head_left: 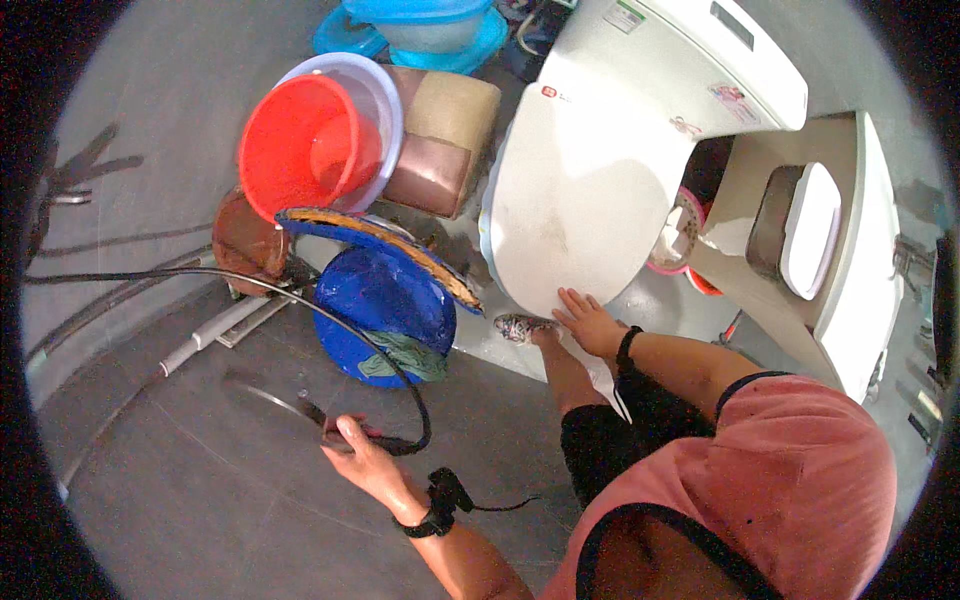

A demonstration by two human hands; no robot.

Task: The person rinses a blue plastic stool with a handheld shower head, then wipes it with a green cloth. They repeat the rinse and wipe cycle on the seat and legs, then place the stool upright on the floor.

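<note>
My left hand (368, 466) is closed round the handle of a spray gun (318, 418) with a thin, bent metal tube. A black hose (410, 385) loops down into it from the left wall. The tube's tip is blurred over the dark grey floor. On the front edge of the closed white toilet lid (580, 200) lies my right hand (592, 322), flat with fingers spread and nothing held. Left of the toilet stands a blue plastic stool or bucket (375, 300) with a green cloth (405, 355) over its side. A worn blue-and-orange board (385, 245) leans above it.
A red bucket (310, 150) sits in a pale purple basin (385, 110) at the far left. Beside them are a tan and brown box (440, 140) and blue tubs (430, 30). A white cabinet (850, 290) with a container stands right of the toilet.
</note>
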